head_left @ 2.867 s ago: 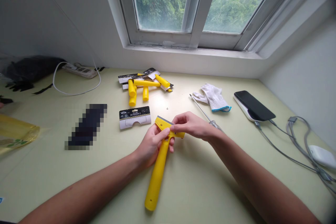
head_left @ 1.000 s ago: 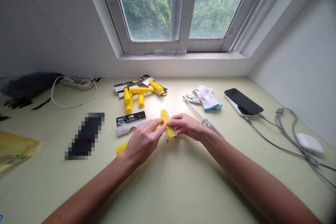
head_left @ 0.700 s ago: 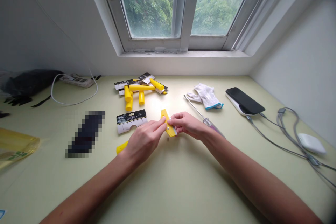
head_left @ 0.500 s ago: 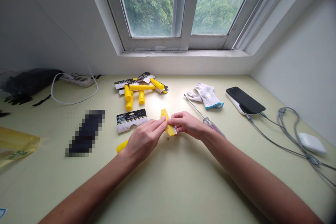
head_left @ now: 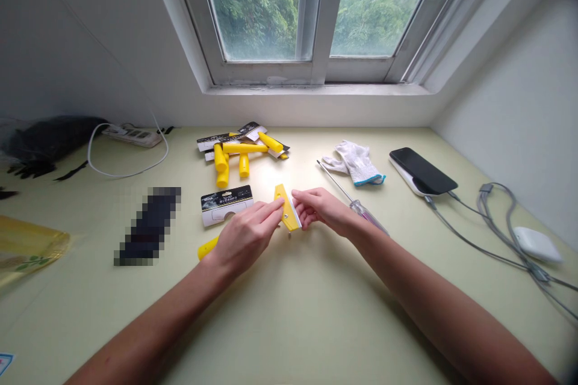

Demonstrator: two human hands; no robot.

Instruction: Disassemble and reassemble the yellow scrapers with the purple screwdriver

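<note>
One yellow scraper (head_left: pixel 288 207), between front and back edges of the desk (head_left: pixel 293 313): our left hand (head_left: pixel 248 231) clamps it; our right hand (head_left: pixel 323 210), loosely parted, flanks its blade (head_left: pixel 295 215). Blade apparently seated; one small part (head_left: pixel 289 236) still loose.

The left hand (head_left: pixel 246 237) and right hand (head_left: pixel 326 209) were bare, as were the slim left forearm (head_left: pixel 167 307), marked with a small spot (head_left: pixel 107 360), and right forearm (head_left: pixel 433 286).

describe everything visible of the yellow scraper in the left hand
The scraper looks like yellow plastic: a flat, slant-ended head with a screw and a pale strip along its right edge. The left hand holds it, hiding most of the handle, which runs leftward; the right hand is beside the strip, contact unclear.
</note>
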